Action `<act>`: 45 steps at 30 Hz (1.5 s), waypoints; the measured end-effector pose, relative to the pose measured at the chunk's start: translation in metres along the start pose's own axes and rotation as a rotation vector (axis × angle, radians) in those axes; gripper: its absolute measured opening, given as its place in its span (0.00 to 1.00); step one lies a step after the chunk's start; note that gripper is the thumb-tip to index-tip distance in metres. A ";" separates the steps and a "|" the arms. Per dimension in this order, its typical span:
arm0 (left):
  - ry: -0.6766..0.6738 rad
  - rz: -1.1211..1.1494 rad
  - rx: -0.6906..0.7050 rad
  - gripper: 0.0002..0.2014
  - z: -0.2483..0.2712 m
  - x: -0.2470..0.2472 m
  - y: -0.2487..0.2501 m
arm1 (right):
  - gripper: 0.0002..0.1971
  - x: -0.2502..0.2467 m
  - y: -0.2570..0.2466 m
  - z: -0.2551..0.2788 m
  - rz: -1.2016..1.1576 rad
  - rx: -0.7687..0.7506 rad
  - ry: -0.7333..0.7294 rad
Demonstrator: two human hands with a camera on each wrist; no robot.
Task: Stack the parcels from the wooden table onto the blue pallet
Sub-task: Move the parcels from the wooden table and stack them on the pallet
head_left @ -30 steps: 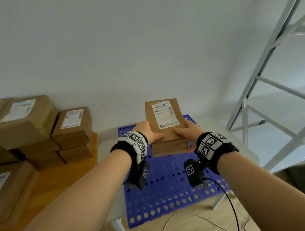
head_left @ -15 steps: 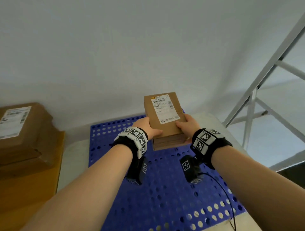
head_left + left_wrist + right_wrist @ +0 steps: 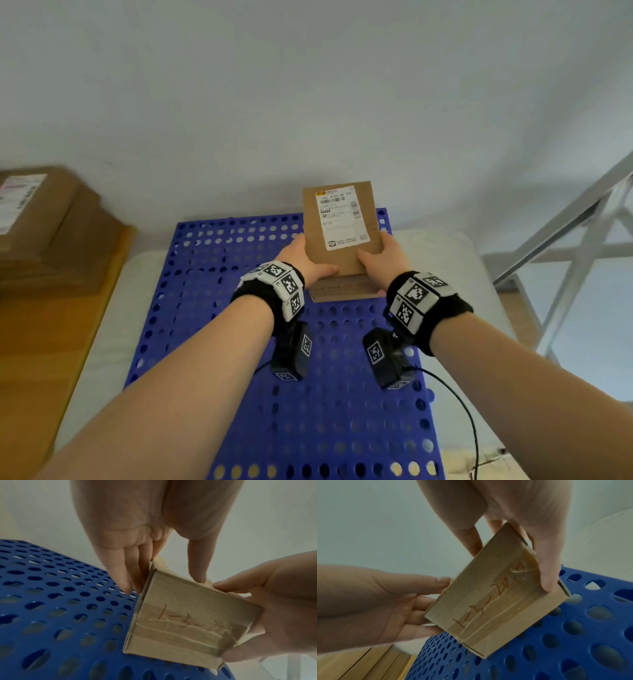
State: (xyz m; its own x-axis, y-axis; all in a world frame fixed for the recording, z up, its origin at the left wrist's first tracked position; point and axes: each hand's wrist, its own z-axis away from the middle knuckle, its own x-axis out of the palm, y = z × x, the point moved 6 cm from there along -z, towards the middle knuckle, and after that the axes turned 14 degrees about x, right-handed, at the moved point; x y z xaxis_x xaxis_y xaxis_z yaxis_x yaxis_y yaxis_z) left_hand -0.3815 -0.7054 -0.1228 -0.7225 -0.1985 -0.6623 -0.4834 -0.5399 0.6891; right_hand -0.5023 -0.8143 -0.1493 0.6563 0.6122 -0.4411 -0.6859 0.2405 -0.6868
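Observation:
A small brown cardboard parcel (image 3: pixel 342 236) with a white shipping label on top hangs over the far right part of the blue perforated pallet (image 3: pixel 219 308). My left hand (image 3: pixel 305 263) grips its left side with the thumb on top, and my right hand (image 3: pixel 383 260) grips its right side the same way. In the left wrist view the parcel's taped end (image 3: pixel 188 626) faces the camera, its lower edge close to the pallet (image 3: pixel 60 608). The right wrist view shows the same taped end (image 3: pixel 493 599), tilted above the pallet (image 3: pixel 573 635), with fingers on both sides.
More brown parcels (image 3: pixel 37 222) are stacked on the wooden table (image 3: pixel 44 335) at the left. The pallet lies on a pale surface (image 3: pixel 479 274). A grey metal frame (image 3: pixel 565 240) stands at the right. A black cable (image 3: pixel 462 411) trails from my right wrist.
Both hands have carried the parcel forward and right, from the pallet's near edge to its far right part. The view has swung away from the wooden table.

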 end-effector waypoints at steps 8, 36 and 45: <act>0.058 -0.026 0.008 0.42 -0.004 0.004 0.000 | 0.31 0.001 0.010 -0.009 -0.037 -0.005 -0.019; 0.047 -0.068 0.036 0.40 -0.011 0.012 -0.010 | 0.22 0.004 0.011 -0.013 -0.029 0.039 0.010; 0.043 -0.080 0.017 0.42 -0.008 0.013 -0.010 | 0.23 0.004 0.010 -0.011 -0.013 0.052 -0.013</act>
State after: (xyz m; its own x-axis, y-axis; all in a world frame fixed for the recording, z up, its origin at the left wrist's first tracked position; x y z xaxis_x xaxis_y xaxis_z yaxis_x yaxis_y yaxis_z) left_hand -0.3816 -0.7089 -0.1408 -0.6591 -0.1905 -0.7275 -0.5475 -0.5416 0.6379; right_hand -0.5034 -0.8180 -0.1644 0.6612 0.6183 -0.4248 -0.6931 0.2869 -0.6613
